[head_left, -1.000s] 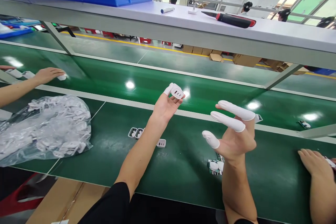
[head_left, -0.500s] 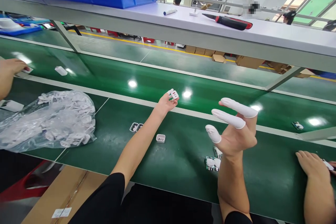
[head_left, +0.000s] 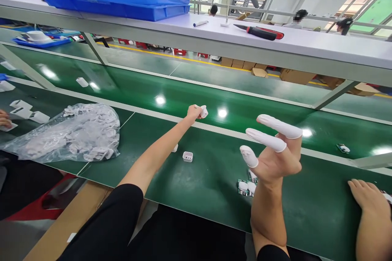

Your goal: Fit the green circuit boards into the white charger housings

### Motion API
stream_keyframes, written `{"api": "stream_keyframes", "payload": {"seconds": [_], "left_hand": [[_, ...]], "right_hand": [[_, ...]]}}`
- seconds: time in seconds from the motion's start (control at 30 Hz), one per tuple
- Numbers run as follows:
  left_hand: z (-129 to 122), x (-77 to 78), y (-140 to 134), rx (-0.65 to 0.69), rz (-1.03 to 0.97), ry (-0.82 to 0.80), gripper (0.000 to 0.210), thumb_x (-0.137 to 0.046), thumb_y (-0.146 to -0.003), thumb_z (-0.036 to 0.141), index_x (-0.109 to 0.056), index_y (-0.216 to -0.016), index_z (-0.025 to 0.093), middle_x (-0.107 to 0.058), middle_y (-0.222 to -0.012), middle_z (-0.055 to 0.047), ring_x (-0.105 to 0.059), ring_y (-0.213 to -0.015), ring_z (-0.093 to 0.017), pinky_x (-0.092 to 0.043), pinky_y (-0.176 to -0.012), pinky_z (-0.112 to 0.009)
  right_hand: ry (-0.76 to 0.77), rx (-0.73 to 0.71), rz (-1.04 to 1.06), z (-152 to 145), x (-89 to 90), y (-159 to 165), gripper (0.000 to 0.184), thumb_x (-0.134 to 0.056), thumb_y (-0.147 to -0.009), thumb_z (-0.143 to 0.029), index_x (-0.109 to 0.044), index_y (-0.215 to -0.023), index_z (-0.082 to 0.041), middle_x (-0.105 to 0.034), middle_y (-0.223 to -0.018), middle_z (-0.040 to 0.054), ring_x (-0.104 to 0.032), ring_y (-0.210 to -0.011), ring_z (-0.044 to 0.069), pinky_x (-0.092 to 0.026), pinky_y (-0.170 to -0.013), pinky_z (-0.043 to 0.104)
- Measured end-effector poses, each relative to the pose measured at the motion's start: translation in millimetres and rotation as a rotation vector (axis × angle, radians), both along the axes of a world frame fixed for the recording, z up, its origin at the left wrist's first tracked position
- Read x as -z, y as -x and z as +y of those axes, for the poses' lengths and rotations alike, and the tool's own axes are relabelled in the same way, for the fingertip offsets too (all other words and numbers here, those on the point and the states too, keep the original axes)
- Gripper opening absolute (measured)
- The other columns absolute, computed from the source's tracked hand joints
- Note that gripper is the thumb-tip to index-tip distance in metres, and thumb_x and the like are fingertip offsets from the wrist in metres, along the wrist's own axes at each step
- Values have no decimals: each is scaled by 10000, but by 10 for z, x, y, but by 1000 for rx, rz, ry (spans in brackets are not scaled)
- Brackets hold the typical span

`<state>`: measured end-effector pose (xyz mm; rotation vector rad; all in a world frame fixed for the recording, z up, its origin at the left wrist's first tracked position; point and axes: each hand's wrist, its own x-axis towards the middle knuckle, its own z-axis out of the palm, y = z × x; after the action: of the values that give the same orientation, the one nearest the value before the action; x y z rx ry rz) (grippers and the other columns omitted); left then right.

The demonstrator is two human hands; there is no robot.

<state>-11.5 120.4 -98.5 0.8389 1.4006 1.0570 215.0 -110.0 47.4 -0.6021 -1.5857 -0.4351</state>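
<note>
My left hand (head_left: 194, 111) reaches out over the near edge of the green conveyor belt, its fingers closed on a small white charger housing (head_left: 204, 112). On the green bench below lies a white charger shell (head_left: 188, 157) with port slots. Another white piece (head_left: 175, 148) is mostly hidden behind my left forearm. My right hand (head_left: 277, 153) is raised and holds nothing, with the fingers spread and white finger cots on the thumb and two fingers. Circuit boards (head_left: 243, 187) with white blobs lie beside my right wrist, which partly covers them.
A clear bag of white parts (head_left: 92, 134) lies at left, near a co-worker's hand (head_left: 4, 119) and white housings (head_left: 22, 112). Another person's hand (head_left: 367, 193) rests at right. Blue trays (head_left: 122, 2) and a black-red tool (head_left: 260, 32) sit on the shelf above.
My left hand has turned over, so the slotted face of the charger housing no longer faces me. My right hand keeps its spread pose. The view has shifted slightly up and left.
</note>
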Motion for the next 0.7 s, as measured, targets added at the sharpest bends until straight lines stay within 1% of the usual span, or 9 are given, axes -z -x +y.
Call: {"api": "stream_keyframes", "payload": {"seconds": [0.07, 0.17, 0.27, 0.4, 0.47, 0.53, 0.6, 0.63, 0.7], "left_hand": [[-44, -22, 40, 32, 179, -88, 235, -883, -945, 284, -709, -1046, 161, -756, -1123, -64, -701, -998, -190, -605, -916, -343], [-114, -64, 62, 113, 389, -195, 384, -971, -742, 112, -610, -838, 199, -750, -947, -36, -650, -923, -183, -509, -875, -293], [-165, -139, 74, 170, 523, -272, 440, -967, -686, 81, -589, -866, 214, -736, -928, -34, -656, -919, -202, -482, -891, -308], [-383, -296, 185, 130, 644, -390, 400, -911, -810, 195, -607, -1069, 215, -699, -1234, -99, -669, -1139, -244, -484, -1014, -344], [-710, -331, 268, 120, 671, -456, 318, -836, -911, 249, -617, -1139, 223, -670, -1332, -103, -653, -1240, -242, -487, -1070, -346], [-1225, -276, 331, 96, 686, -536, 205, -753, -1000, 307, -637, -1156, 242, -675, -1319, -81, -657, -1236, -221, -500, -1085, -340], [-1851, -116, 357, -57, 735, -671, 161, -719, -1039, 403, -664, -1080, 258, -698, -1156, -61, -674, -1081, -225, -528, -1013, -368], [-2157, -6, 356, -150, 787, -668, 195, -738, -1030, 443, -659, -1026, 265, -686, -1069, -54, -667, -1013, -233, -532, -954, -378], [-2655, 232, 337, -265, 866, -588, 257, -797, -977, 469, -650, -1063, 276, -678, -1095, -70, -669, -997, -261, -536, -877, -402]], "right_hand": [[0, 3, -4, -21, -19, -19, 289, -835, -968, -398, -822, -1250, -339, -777, -1288, 83, -790, -1066, 340, -679, -796, 547], [-5, 15, -18, -40, -43, -52, 284, -827, -979, -389, -811, -1259, -345, -781, -1274, 76, -788, -1075, 335, -684, -809, 542], [-9, 20, -34, -37, -52, -83, 290, -829, -984, -411, -802, -1265, -346, -781, -1268, 74, -787, -1085, 337, -685, -816, 542], [-24, 19, -7, -5, -58, -135, 286, -816, -999, -408, -812, -1278, -348, -788, -1263, 74, -792, -1061, 339, -682, -804, 546], [-45, 5, 11, 32, -68, -187, 298, -841, -981, -394, -831, -1271, -328, -799, -1243, 81, -793, -1043, 340, -677, -788, 531], [-68, -1, 33, 90, -77, -261, 296, -869, -954, -372, -855, -1237, -289, -816, -1213, 94, -790, -1034, 338, -663, -775, 508], [-87, 3, 55, 165, -80, -341, 271, -874, -939, -359, -873, -1189, -255, -830, -1175, 105, -784, -1020, 334, -642, -785, 502], [-92, 5, 66, 202, -78, -377, 255, -868, -939, -356, -878, -1167, -243, -834, -1157, 110, -781, -1015, 333, -636, -803, 511], [-92, 5, 73, 263, -75, -432, 244, -857, -947, -364, -882, -1146, -225, -834, -1127, 117, -778, -1016, 337, -628, -840, 534]]}}
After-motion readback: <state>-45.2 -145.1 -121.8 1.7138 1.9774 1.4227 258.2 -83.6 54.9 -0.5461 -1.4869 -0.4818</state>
